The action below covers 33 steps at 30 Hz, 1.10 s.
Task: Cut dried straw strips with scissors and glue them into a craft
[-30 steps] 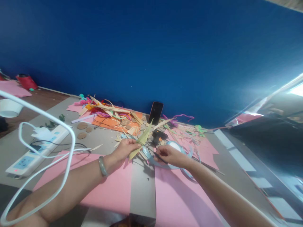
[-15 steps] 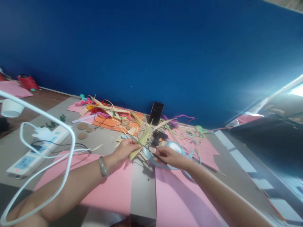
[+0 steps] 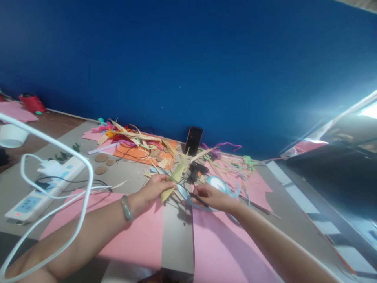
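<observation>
Pinched between the thumb and fingers of my left hand is a pale green, leaf-like husk strip, its pointed end upward. My right hand is closed around a slim dark tool; its thin front part reaches left to the husk strip. Whether the tool is tweezers or scissors I cannot tell. A light blue ribbon runs between my hands and under the right one, from a ribbon roll just beyond it. A black glue gun lies behind my hands.
A phone leans on the blue wall. Husk scraps and pipe cleaners clutter the back. Pink sheets lie in front. At left are a power strip, a white cable and cardboard discs.
Both hands keep their grips and nearly the same places. The view has shifted very slightly, so things at the left appear a little farther left.
</observation>
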Each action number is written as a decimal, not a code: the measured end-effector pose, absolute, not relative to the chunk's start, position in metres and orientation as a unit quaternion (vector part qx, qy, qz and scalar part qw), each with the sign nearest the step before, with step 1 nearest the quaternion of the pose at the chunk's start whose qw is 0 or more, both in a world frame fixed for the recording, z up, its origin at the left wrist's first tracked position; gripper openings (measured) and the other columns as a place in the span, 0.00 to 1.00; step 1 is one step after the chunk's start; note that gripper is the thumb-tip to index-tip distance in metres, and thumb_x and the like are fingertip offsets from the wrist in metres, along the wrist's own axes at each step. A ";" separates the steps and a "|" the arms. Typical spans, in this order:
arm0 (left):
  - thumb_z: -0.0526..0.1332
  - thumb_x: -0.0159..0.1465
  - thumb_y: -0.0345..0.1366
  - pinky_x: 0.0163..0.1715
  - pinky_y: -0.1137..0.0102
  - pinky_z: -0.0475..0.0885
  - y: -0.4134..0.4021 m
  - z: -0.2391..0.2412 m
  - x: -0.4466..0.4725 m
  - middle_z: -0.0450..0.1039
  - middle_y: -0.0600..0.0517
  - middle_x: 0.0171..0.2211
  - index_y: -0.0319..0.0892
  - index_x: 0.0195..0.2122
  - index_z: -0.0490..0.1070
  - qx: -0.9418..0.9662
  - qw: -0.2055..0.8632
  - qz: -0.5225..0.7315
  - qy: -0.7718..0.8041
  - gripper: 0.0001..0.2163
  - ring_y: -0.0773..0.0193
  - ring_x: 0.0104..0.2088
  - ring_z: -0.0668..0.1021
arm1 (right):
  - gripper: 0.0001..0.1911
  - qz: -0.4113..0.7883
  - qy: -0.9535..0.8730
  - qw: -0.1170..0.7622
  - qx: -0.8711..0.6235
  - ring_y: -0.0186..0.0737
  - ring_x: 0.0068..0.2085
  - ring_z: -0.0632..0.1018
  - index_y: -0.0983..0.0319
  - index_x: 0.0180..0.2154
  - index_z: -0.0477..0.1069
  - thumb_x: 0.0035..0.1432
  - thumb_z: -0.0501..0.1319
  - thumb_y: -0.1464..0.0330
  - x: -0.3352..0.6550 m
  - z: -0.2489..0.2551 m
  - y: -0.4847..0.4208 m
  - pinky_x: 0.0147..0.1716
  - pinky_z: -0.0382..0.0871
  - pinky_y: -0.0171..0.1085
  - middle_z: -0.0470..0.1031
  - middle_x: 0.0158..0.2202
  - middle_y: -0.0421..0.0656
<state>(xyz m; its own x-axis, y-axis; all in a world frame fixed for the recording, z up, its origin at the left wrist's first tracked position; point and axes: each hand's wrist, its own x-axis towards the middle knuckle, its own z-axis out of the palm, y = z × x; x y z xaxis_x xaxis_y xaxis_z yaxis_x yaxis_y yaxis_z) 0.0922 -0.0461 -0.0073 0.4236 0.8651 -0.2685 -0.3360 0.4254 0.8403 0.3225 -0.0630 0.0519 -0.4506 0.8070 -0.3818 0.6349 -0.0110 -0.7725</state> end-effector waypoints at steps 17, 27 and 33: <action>0.72 0.50 0.36 0.18 0.76 0.69 -0.042 -0.015 0.092 0.75 0.49 0.22 0.34 0.31 0.74 0.377 0.764 0.370 0.371 0.12 0.68 0.19 0.75 | 0.21 0.528 -0.680 0.098 -0.499 0.30 0.23 0.64 0.63 0.20 0.63 0.53 0.64 0.55 0.326 0.046 -0.060 0.24 0.58 0.31 0.61 0.18 0.35; 0.71 0.50 0.36 0.18 0.76 0.69 -0.039 -0.017 0.092 0.76 0.47 0.23 0.34 0.29 0.73 0.362 0.768 0.354 0.394 0.11 0.68 0.20 0.76 | 0.17 0.506 -0.688 0.137 -0.503 0.32 0.23 0.68 0.61 0.20 0.61 0.51 0.64 0.60 0.327 0.035 -0.061 0.25 0.61 0.31 0.62 0.18 0.35; 0.71 0.51 0.35 0.16 0.77 0.68 -0.038 -0.017 0.091 0.75 0.48 0.21 0.34 0.28 0.72 0.364 0.775 0.335 0.392 0.10 0.69 0.18 0.75 | 0.17 0.474 -0.708 0.134 -0.506 0.31 0.22 0.65 0.61 0.20 0.60 0.50 0.64 0.60 0.326 0.038 -0.061 0.23 0.57 0.31 0.61 0.18 0.35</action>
<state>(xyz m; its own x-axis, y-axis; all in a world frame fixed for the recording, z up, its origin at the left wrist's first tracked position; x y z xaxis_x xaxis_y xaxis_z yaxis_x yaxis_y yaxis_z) 0.0914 -0.0379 -0.0167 0.4680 0.8052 -0.3642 -0.2335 0.5101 0.8278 0.3256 -0.0613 0.0382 -0.4516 0.8434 -0.2910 0.5897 0.0374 -0.8067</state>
